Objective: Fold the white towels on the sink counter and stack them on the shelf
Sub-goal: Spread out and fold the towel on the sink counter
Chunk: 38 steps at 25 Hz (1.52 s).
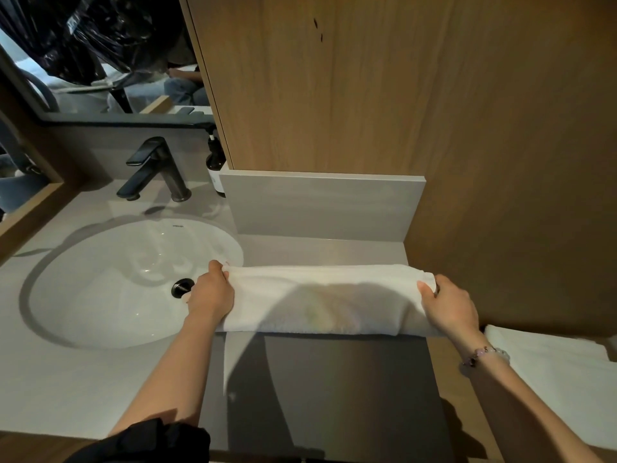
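Presently, the white towel [327, 295] lay across the right part of the tabletop [66, 396], between the sink basin [100, 295] and the wooden side panel [500, 195], with its left end reaching over the basin rim. The left hand [210, 292] gripped the towel's far-left corner, fingers curled over the cloth. The right hand [450, 305] pinched the far-right corner between thumb and fingers. Both hands thus held cloth; neither was spread flat.

The step in hand was judged to be a lengthwise fold. Good execution required both corners to be kept level and under equal tension, with the carried edge laid parallel to the tabletop's near edge and aligned before release. Smoothing outward from the centre was advisable afterwards, as thick cloth tends to hold ridges. The left end needed to stay clear of the basin, which might have been wet.

The towel appeared as a long, soft, thick band, plain white, rounded along its far side and shadowed across its middle. A greyer sheet extended from it toward the near edge; whether this was the towel's lower layer could not be determined. A second white towel [561, 379] lay flat beyond the tabletop's right edge, on a lower wooden surface [447, 379].
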### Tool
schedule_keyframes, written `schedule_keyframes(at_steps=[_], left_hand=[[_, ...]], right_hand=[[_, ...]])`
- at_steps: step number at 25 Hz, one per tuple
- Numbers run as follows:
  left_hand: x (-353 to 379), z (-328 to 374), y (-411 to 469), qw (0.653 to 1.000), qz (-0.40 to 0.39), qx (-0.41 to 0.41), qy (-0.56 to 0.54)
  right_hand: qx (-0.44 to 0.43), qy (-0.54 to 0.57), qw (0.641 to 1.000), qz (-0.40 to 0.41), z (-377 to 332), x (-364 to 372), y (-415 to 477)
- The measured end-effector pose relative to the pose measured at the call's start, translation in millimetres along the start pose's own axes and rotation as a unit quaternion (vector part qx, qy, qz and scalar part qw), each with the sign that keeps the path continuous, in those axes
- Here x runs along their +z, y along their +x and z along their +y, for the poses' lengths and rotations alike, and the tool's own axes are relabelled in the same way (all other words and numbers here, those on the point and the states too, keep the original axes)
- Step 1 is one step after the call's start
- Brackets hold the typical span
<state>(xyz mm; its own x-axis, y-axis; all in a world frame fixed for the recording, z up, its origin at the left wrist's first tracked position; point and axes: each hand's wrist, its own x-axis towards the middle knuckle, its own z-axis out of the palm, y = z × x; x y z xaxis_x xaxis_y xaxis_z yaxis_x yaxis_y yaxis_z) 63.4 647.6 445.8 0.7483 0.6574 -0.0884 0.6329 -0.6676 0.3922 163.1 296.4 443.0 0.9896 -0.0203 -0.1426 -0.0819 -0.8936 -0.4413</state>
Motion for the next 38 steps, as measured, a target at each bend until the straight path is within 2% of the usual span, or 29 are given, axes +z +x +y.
schedule_keyframes(at_steps=[4,7,9,11,12,14,16,18,19,21,22,23,25,27,31,38], left_hand=[[1.0,3.4,-3.6,1.0,0.015,-0.012,0.023],[-5.5,11.2,-9.2,0.998,0.027,-0.053,-0.014],[-9.5,20.3,-14.5,0.995,0.08,-0.048,-0.033],[-4.3,34.4,-25.6,0.983,0.163,0.069,-0.042],[2.2,43.3,-34.7,0.974,0.167,0.142,-0.059],[22.4,60.0,-54.6,0.963,0.098,0.245,-0.053],[44.3,68.3,-63.9,0.953,0.04,0.299,0.008],[48.4,65.4,-60.0,0.964,0.037,0.264,0.028],[43.1,60.1,-56.7,0.975,0.064,0.211,-0.001],[23.0,41.1,-51.9,0.98,0.176,0.056,-0.076],[15.0,26.9,-51.3,0.973,0.211,-0.027,-0.094],[10.6,13.2,-53.1,0.967,0.212,-0.095,-0.104],[12.9,-8.5,-58.9,0.965,0.17,-0.158,-0.123],[22.9,-18.5,-62.7,0.967,0.151,-0.129,-0.163],[23.4,-16.9,-59.4,0.956,0.179,-0.09,-0.215],[5.6,-23.4,-41.6,0.983,0.12,-0.083,-0.11]], right_hand=[[0.033,-0.014,0.999,-0.011,1.8,1.1,0.2],[0.077,0.003,0.997,-0.013,4.2,-3.1,-0.3],[0.081,-0.002,0.997,-0.003,3.2,-4.0,-1.0],[0.077,-0.011,0.997,0.017,1.4,-1.4,-1.4],[0.072,-0.013,0.997,0.031,-0.4,0.2,-2.1],[0.055,-0.017,0.996,0.062,-5.1,0.6,-3.6],[0.037,-0.022,0.996,0.081,-9.8,-1.3,-4.6],[0.038,-0.018,0.995,0.094,-10.8,-0.5,-6.7],[0.044,-0.016,0.994,0.097,-10.5,0.3,-8.0],[0.062,0.019,0.994,0.093,-7.9,5.1,-12.2],[0.08,0.071,0.99,0.09,-5.8,7.3,-15.7],[0.103,0.14,0.981,0.088,-1.8,11.1,-18.7],[0.13,0.267,0.95,0.096,10.2,22.0,-27.4],[0.12,0.286,0.945,0.107,21.9,33.5,-38.1],[0.093,0.303,0.947,0.043,14.4,31.1,-41.8],[-0.026,0.16,0.986,0.022,20.3,12.8,-25.2]])
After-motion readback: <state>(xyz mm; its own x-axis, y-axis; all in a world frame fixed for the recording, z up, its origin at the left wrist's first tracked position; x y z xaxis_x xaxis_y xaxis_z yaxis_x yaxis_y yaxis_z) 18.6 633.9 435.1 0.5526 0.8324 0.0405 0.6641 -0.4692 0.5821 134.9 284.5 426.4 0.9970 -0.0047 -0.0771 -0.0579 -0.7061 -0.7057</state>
